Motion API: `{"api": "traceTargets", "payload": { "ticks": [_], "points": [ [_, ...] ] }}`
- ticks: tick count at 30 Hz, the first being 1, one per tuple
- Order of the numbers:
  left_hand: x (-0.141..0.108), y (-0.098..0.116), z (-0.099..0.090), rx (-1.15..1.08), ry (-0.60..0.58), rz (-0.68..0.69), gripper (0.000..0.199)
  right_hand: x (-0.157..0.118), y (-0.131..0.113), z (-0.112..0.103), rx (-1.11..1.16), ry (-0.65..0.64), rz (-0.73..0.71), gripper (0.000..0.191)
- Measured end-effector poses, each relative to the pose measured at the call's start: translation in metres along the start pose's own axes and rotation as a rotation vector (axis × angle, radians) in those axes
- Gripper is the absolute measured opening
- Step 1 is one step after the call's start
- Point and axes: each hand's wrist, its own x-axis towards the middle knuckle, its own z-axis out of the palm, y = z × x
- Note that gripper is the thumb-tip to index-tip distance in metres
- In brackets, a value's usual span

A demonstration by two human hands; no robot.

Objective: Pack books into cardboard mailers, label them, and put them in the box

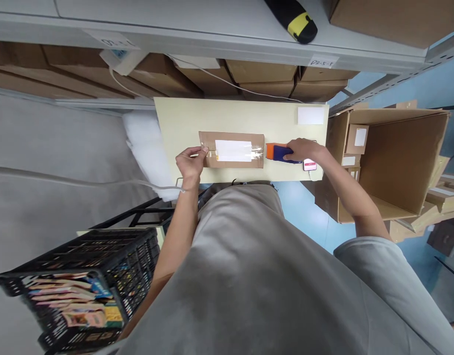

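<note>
A flat cardboard box [234,163] lies on the pale tabletop [227,114] in front of me. It bears a white label [233,151], and clear shiny tape [257,151] covers its right end. My left hand [192,161] is at the box's left end, thumb and fingers pinched together on its edge or the tape there. My right hand [304,149] is wrapped round a dark blue and orange handheld tool [276,152], whose orange end points at the box's right side. Partly under my right wrist lies a phone [310,164] with a lit screen.
A white paper slip [310,116] lies at the table's back right. On the right stands a large open carton [400,162] with small boxes inside. A black crate [82,266] of books is at lower left. Shelving [212,37] with cartons runs behind the table.
</note>
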Motion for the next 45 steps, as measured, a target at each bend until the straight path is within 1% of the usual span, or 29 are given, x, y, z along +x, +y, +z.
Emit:
{"api": "traceTargets", "payload": {
  "ticks": [2,4,6,8,11,13,14,15,16,17,20,22,24,25,27,29,31,34,36,37,38,39,40,41,43,45],
  "points": [
    [-0.001,0.001,0.0,0.013,0.004,-0.008,0.019,-0.001,-0.012,0.012,0.028,0.055,0.016,0.047],
    [-0.001,0.003,-0.001,0.019,0.004,-0.022,0.02,-0.001,-0.024,0.026,0.029,0.136,0.048,0.044],
    [0.002,0.002,-0.008,0.018,0.015,-0.03,0.021,0.002,-0.035,0.038,-0.002,0.194,0.117,0.038],
    [0.007,-0.002,-0.018,0.031,0.049,-0.035,0.021,0.005,-0.043,0.046,-0.022,0.201,0.158,0.037],
    [0.012,-0.01,-0.037,0.097,0.069,-0.049,0.021,0.002,-0.049,0.046,-0.002,0.221,0.157,0.042],
    [0.012,-0.007,-0.045,0.143,0.1,-0.015,0.023,-0.008,-0.054,0.034,0.013,0.297,0.16,0.048],
    [0.01,-0.001,-0.045,0.148,0.126,0.037,0.027,-0.015,-0.058,0.025,0.019,0.354,0.153,0.052],
    [0.008,0.01,-0.044,0.135,0.156,0.113,0.033,-0.023,-0.063,0.014,0.026,0.418,0.132,0.055],
    [0.004,0.026,-0.041,0.104,0.182,0.212,0.038,-0.032,-0.069,0.0,0.034,0.487,0.1,0.059],
    [-0.001,0.046,-0.037,0.058,0.169,0.333,0.039,-0.04,-0.078,-0.014,0.039,0.556,0.063,0.062],
    [-0.018,0.122,-0.024,-0.073,0.095,0.727,0.035,-0.06,-0.11,-0.063,0.02,0.749,-0.042,0.068],
    [-0.028,0.174,-0.02,-0.144,0.09,0.916,0.035,-0.063,-0.134,-0.098,-0.023,0.855,-0.092,0.069],
    [-0.032,0.215,-0.019,-0.185,0.096,1.029,0.038,-0.057,-0.157,-0.132,-0.081,0.925,-0.127,0.069],
    [-0.033,0.23,-0.019,-0.201,0.101,1.067,0.039,-0.052,-0.167,-0.148,-0.115,0.94,-0.136,0.069],
    [-0.031,0.247,-0.021,-0.217,0.104,1.101,0.039,-0.038,-0.184,-0.174,-0.195,0.93,-0.123,0.069],
    [-0.028,0.251,-0.023,-0.219,0.093,1.107,0.038,-0.024,-0.195,-0.194,-0.259,0.913,-0.093,0.067],
    [-0.024,0.246,-0.027,-0.219,0.077,1.103,0.036,-0.014,-0.201,-0.206,-0.286,0.919,-0.068,0.064],
    [-0.014,0.228,-0.037,-0.215,0.072,1.058,0.036,-0.008,-0.203,-0.215,-0.272,0.971,-0.057,0.062],
    [-0.003,0.208,-0.046,-0.201,0.063,1.003,0.036,-0.008,-0.199,-0.211,-0.253,1.047,-0.052,0.064],
    [0.004,0.194,-0.051,-0.192,0.05,0.971,0.035,-0.008,-0.195,-0.203,-0.245,1.095,-0.044,0.066],
    [0.011,0.177,-0.056,-0.186,0.028,0.935,0.035,-0.007,-0.191,-0.191,-0.238,1.137,-0.033,0.069],
    [0.018,0.156,-0.061,-0.181,0.001,0.893,0.035,-0.004,-0.187,-0.172,-0.231,1.164,-0.021,0.072],
    [0.024,0.133,-0.065,-0.178,-0.023,0.838,0.035,0.001,-0.183,-0.148,-0.22,1.168,-0.01,0.075],
    [0.029,0.108,-0.069,-0.179,-0.038,0.768,0.035,0.006,-0.181,-0.119,-0.2,1.147,0.0,0.078],
    [0.035,0.056,-0.071,-0.16,-0.045,0.603,0.035,0.019,-0.181,-0.05,-0.122,1.052,0.023,0.085],
    [0.033,0.01,-0.068,-0.105,-0.076,0.439,0.038,0.032,-0.188,0.02,0.006,0.947,0.066,0.089]
  ]
}}
